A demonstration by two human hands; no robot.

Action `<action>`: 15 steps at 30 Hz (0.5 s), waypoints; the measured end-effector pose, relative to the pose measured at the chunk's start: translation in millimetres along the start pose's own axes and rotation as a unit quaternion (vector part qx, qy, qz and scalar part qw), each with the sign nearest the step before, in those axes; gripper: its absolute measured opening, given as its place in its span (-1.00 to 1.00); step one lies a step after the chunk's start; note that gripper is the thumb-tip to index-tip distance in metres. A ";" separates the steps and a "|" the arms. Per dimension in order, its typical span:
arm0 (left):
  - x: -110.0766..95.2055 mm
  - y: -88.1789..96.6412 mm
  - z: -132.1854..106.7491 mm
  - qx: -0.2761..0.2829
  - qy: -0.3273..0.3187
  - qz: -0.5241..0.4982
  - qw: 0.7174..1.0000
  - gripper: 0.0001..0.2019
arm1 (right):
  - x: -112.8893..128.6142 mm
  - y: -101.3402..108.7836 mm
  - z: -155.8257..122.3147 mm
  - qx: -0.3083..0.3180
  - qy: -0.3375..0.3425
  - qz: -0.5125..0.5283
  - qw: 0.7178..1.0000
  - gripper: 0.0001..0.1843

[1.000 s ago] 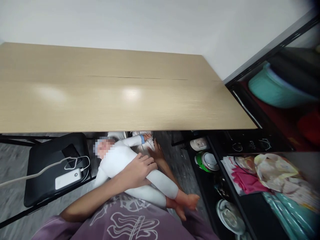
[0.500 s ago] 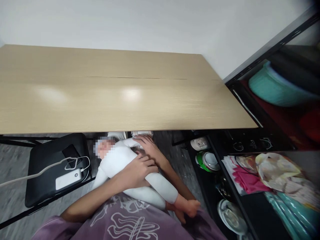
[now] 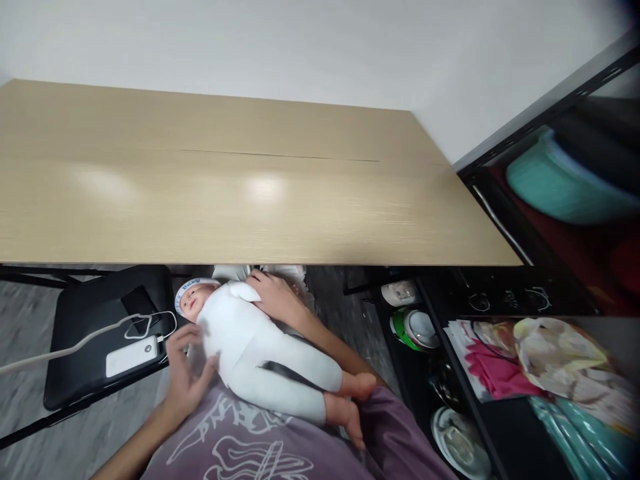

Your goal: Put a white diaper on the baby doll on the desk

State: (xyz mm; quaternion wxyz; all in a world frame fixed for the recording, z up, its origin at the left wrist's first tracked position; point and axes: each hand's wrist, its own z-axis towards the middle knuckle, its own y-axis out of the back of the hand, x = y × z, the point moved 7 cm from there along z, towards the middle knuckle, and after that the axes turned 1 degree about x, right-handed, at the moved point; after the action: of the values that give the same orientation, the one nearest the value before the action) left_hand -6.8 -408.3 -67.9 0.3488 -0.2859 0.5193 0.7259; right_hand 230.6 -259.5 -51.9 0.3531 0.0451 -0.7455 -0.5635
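A baby doll [image 3: 245, 340] in a white bodysuit and a printed headband lies face up across my lap. Its head is to the left, its bare feet to the right. My left hand [image 3: 187, 373] is beside the doll's near side, thumb and fingers apart and slightly blurred, holding nothing. On the far side, my right hand [image 3: 277, 297] rests against the doll's arm with fingers bent around it; the thumb is hidden.
A wooden table [image 3: 250, 220] spans the front above my lap. To the left, a black chair [image 3: 65, 353] carries a white power bank [image 3: 131, 357], a cable and a dark phone. On the right, a black shelf [image 3: 515, 427] holds bags, cans and a teal basin [image 3: 565, 183].
My left hand has left the doll's middle and moved left to its near side. The doll now lies flatter, its front uncovered. My right hand has shifted slightly left.
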 end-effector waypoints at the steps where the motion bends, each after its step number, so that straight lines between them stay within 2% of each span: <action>1: 27.1 5.0 -10.6 0.008 0.089 -0.005 0.996 -0.50 | 3.7 2.6 0.0 0.001 0.001 0.004 1.000 -0.78; 3: 66.5 5.5 -31.8 0.059 0.249 -0.050 0.965 -0.28 | 11.2 8.3 0.9 -0.005 0.001 0.023 1.000 -0.78; 4: 76.4 3.1 -40.5 0.089 0.302 -0.076 0.946 -0.22 | 14.6 11.5 1.5 -0.011 -0.004 0.037 0.999 -0.78; 6: 81.0 -0.7 -51.0 0.133 0.350 -0.099 0.922 -0.17 | 20.7 18.0 1.4 -0.022 -0.017 0.063 0.998 -0.77; 8: 76.1 1.5 -54.6 0.133 0.347 -0.074 0.925 -0.13 | 25.9 26.2 -2.7 -0.035 -0.019 0.082 0.996 -0.73; 10: 68.7 8.1 -57.3 0.104 0.328 -0.041 0.938 -0.09 | 32.6 39.3 -13.7 -0.065 0.018 0.097 0.993 -0.71; 13: 51.3 23.4 -57.8 0.049 0.276 -0.024 0.960 -0.12 | 41.0 73.0 -48.9 -0.169 0.124 0.107 0.972 -0.72; 15: 31.9 31.2 -47.2 0.068 0.223 0.004 0.973 -0.15 | 38.8 98.1 -79.3 -0.241 0.159 0.102 0.952 -0.71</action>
State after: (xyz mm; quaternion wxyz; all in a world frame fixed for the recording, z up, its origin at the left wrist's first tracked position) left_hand -48.3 -453.4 -89.4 0.2403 -0.4137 0.6334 0.6082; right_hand 279.9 -306.3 61.3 0.5226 -0.0283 -0.5225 -0.6731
